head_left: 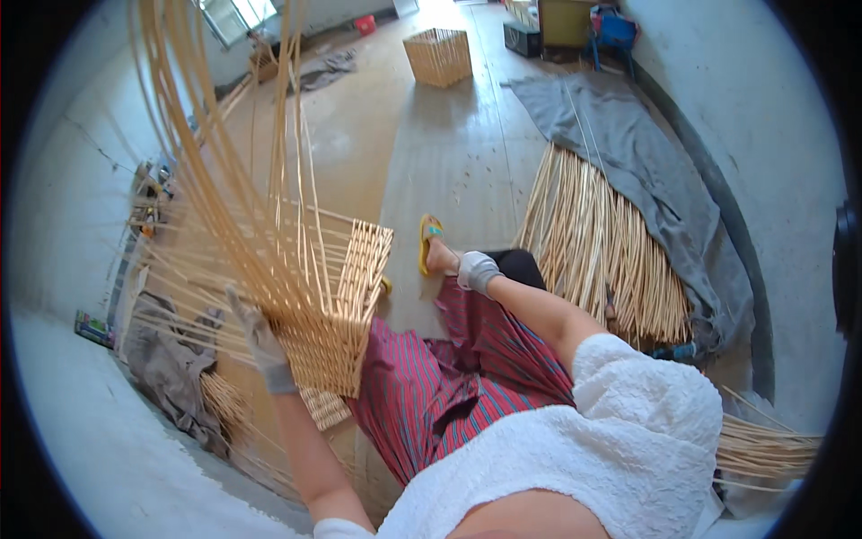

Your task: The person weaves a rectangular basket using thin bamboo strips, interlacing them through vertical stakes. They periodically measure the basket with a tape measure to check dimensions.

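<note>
An unfinished basket (328, 355) of pale woven strips, with long loose stakes fanning upward and sideways, leans against my legs in striped red trousers (404, 395). My left hand (260, 337), in a light glove, grips its left side, the fingers pointing up along the weave and partly hidden by strips. My right hand (474, 269), also gloved, is bent down at my right knee, beside my foot in a yellow sandal (429, 242); its fingertips are hidden, and what they hold, if anything, I cannot make out.
A square woven basket (437, 58) stands ahead on the floor. Right lies a long bundle of strips (597, 251) under a grey cloth (673, 198), with more strips (772, 445) nearer. Left are crumpled cloths (171, 368) and tools (153, 202). A blue chair (612, 40) stands back right.
</note>
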The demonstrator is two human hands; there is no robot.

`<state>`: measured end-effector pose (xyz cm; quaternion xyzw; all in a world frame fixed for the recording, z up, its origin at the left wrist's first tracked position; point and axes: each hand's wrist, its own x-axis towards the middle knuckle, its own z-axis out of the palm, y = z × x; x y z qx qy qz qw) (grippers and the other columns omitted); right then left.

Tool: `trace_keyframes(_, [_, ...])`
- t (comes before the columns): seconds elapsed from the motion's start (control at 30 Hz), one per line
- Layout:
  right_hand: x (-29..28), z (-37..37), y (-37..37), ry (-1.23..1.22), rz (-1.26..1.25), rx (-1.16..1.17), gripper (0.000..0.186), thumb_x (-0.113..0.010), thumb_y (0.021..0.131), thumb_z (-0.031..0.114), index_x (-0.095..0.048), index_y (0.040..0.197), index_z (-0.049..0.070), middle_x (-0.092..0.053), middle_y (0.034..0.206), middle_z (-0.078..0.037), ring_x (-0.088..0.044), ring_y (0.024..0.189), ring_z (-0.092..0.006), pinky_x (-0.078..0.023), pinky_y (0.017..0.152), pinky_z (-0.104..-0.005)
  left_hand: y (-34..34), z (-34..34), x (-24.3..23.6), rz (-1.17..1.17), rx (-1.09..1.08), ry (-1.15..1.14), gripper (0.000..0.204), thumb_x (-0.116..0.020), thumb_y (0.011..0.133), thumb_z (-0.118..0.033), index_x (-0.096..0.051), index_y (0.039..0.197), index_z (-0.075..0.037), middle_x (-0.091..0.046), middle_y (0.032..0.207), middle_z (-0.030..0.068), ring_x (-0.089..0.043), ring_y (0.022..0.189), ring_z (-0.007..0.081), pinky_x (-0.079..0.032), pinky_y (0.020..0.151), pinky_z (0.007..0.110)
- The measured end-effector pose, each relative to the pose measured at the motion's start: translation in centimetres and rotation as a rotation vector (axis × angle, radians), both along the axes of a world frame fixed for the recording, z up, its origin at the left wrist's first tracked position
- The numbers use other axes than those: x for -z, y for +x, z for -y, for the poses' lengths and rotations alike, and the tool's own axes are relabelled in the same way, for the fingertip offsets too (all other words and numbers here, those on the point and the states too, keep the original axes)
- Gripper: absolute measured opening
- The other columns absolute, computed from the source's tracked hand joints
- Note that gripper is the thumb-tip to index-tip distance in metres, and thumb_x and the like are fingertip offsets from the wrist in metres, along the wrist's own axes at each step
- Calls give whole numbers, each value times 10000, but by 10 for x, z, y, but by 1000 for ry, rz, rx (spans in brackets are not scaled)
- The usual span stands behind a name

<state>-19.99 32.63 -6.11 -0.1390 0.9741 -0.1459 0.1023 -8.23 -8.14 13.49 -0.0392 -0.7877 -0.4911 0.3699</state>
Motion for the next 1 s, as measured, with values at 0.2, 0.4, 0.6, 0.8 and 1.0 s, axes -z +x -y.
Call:
trace_keyframes(0.2, [-78,-133,-5,-88,-385,474,281,-684,786,266,-766,991,93,-731,903,-222,-712,892,-407,-579,794,-485,41,-38,-10,-141,39,338,802,-482,1036,-586,-218,1641,-131,-430,1518,72,-506,1175,175,-433,1043,339])
trace_keyframes(0.4, [-40,-275,49,-249,-239,691,644,-475,1006,609,-774,924,45,-718,748,-158,-717,740,-300,-556,653,-429,41,-79,-15,-214,-9,279,732,-454,1071,-539,-278,1624,-93,-507,1387,46,-379,800,85,-387,778,232])
trace_keyframes(0.6, [-184,-140,0,-1663,248,237,580,-477,1060,522,-754,959,22,-716,783,-123,-688,692,-210,-591,738,-343,61,-136,-29,-200,101,223,664,-467,1090,-417,-283,1614,-52,-465,1436,88,-449,953,105,-382,949,268])
trace_keyframes(0.8, [-227,-47,-79,-2043,524,-89,538,-461,1075,481,-731,983,25,-727,862,-136,-691,811,-249,-575,879,-380,94,-184,-37,-81,279,225,628,-483,1087,-347,-314,1579,6,-558,1414,164,-565,1111,181,-424,996,315])
trace_keyframes(1.0, [-218,-55,-84,-1968,466,-109,526,-453,1079,469,-718,988,24,-723,887,-141,-683,903,-269,-544,943,-398,87,-206,-53,-286,101,77,579,-471,1091,-332,-393,1527,43,-563,1433,236,-565,1293,281,-387,1112,359])
